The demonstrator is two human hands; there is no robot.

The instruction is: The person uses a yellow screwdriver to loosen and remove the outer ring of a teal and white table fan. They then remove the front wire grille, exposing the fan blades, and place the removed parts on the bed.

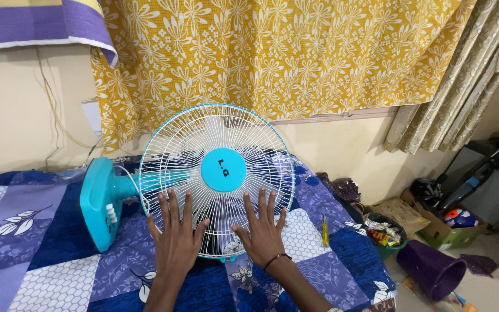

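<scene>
On the bed's blue-and-white patchwork quilt (pixel 41 254) a turquoise plastic table fan with a white wire grille (pixel 218 179) lies tipped on its side, steadied by the left hand (pixel 175 240) and right hand (pixel 263 234), 2 open grips with fingers spread flat against the grille, below a yellow floral curtain (pixel 272 52), with a purple bucket (pixel 431 268) on the floor to the right.

The bed (pixel 41 242) wears a patchwork cover of blue, purple and white squares with leaf prints. A fan (pixel 215 179) lies on it on its side, the white grille facing out and the turquoise base (pixel 100 202) to the left of the grille. A yellow screwdriver (pixel 325 230) lies on the cover just right of the fan, near the bed's edge.
</scene>
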